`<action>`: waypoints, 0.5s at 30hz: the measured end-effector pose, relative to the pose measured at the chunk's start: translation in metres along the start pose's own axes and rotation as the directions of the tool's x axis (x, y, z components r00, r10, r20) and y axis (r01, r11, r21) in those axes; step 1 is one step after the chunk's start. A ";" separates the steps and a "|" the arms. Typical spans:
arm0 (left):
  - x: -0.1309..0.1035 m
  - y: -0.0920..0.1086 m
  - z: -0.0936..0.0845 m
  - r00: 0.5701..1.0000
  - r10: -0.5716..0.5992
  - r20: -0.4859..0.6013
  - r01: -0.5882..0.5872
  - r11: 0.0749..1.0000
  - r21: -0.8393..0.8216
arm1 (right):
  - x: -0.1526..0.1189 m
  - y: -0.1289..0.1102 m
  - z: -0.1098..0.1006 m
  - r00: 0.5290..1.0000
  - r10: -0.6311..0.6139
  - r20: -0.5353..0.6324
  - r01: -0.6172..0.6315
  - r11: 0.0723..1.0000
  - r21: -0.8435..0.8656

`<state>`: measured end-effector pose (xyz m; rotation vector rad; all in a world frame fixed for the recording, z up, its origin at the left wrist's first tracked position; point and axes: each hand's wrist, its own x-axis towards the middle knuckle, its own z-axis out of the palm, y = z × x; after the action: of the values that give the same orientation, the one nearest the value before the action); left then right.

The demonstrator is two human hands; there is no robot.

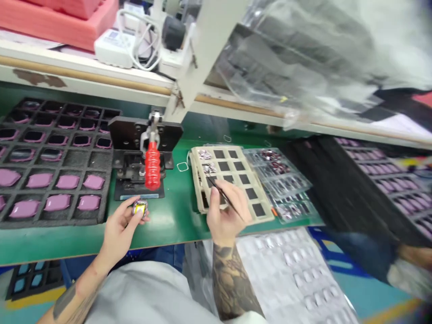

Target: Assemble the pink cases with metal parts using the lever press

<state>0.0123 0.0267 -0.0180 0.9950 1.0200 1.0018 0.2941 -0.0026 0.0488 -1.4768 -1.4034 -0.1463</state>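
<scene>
Near the front edge of the green bench, my left hand (118,229) pinches a small watch case (140,208) between thumb and fingers. Its open side faces up and shows yellow and white inside. My right hand (229,210) is closed around dark, slender tweezers (224,196). Their tip points into the left part of a beige compartment tray (227,158). Dark square pads line several cells, and small shiny parts (209,168) lie in the left column. The hand hides some cells of this tray, and I cannot tell whether the tweezers grip a part.
A toggle clamp with a red handle (152,167) stands behind my left hand. Left of it lies a foam tray (73,158) of purple cases. Clear plastic trays (286,182) sit right of the beige one. At far right, a person's arm (413,256) appears beside another case tray.
</scene>
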 end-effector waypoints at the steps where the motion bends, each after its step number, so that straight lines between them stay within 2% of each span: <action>1: -0.001 -0.002 -0.001 1.000 0.006 0.009 -0.006 1.000 0.022 | -0.001 0.003 0.002 0.997 -0.077 -0.004 0.076 0.989 -0.126; 2: -0.002 -0.003 -0.002 1.000 0.009 0.015 -0.009 0.999 0.041 | -0.006 0.006 0.007 0.988 -0.134 0.075 0.146 0.971 -0.188; 4: -0.004 -0.004 -0.003 1.000 0.010 0.013 -0.011 0.997 0.072 | -0.019 0.008 0.020 0.932 -0.170 0.320 0.246 0.946 -0.213; 6: -0.004 -0.004 -0.005 1.000 0.016 0.005 -0.016 0.995 0.101 | -0.035 0.007 0.033 0.858 -0.131 0.497 0.292 0.919 -0.263; 8: -0.004 -0.004 -0.006 1.000 0.028 0.008 -0.029 0.989 0.142 | -0.046 0.004 0.040 0.788 -0.072 0.612 0.330 0.888 -0.320; 9: -0.004 -0.003 -0.006 0.999 0.036 0.013 -0.037 0.986 0.163 | -0.048 0.003 0.039 0.770 -0.052 0.636 0.335 0.882 -0.333; 11: -0.004 -0.004 -0.007 0.998 0.048 0.029 -0.053 0.979 0.199 | -0.043 0.006 0.026 0.792 -0.034 0.610 0.299 0.892 -0.338; 13: -0.004 -0.004 -0.008 0.997 0.062 0.047 -0.071 0.972 0.222 | -0.026 0.017 0.000 0.845 0.036 0.534 0.204 0.900 -0.384; 15: -0.003 -0.006 -0.009 0.995 0.075 0.071 -0.090 0.967 0.240 | -0.001 0.037 -0.034 0.874 0.191 0.447 0.064 0.867 -0.495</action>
<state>0.0036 0.0240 -0.0250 1.2718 1.0742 0.9223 0.3413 -0.0189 0.0418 -2.0966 -1.8038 -0.1013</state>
